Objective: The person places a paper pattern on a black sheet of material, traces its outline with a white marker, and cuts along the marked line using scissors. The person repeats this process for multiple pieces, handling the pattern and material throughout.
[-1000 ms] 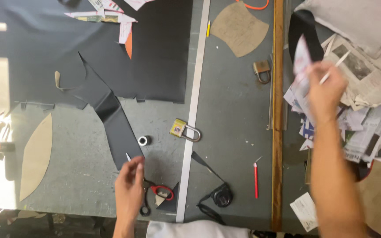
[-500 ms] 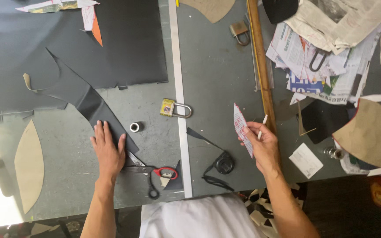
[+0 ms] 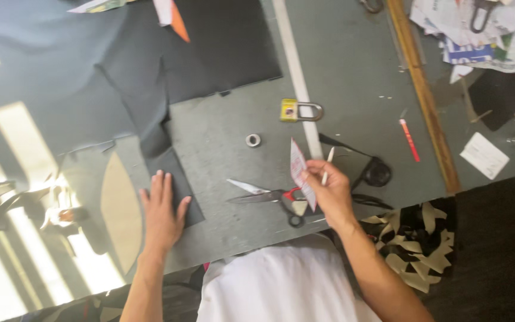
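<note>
Black fabric strip (image 3: 171,179) pinned flat on the grey table (image 3: 353,77) under the left hand (image 3: 162,211), fingers spread open, palm down near the table's front edge. Held upright in the right hand (image 3: 329,194), pinched between thumb and fingers: a small pale card (image 3: 300,173), along with a thin white stick (image 3: 327,167), perhaps chalk — too blurred to tell.

Risks: card slipping from so light a pinch; strip creeping if the palm lifts, being close to the edge. Scissors (image 3: 269,195) lying just beside the right hand, blades open toward the strip, easy to knock or snag a wrist on.

Room: open table between strip and scissors, small metal ring (image 3: 253,140) and padlock (image 3: 299,111) beyond. White ruler band (image 3: 296,65) running away up the table; wooden rail (image 3: 421,89) fencing off the right.
</note>
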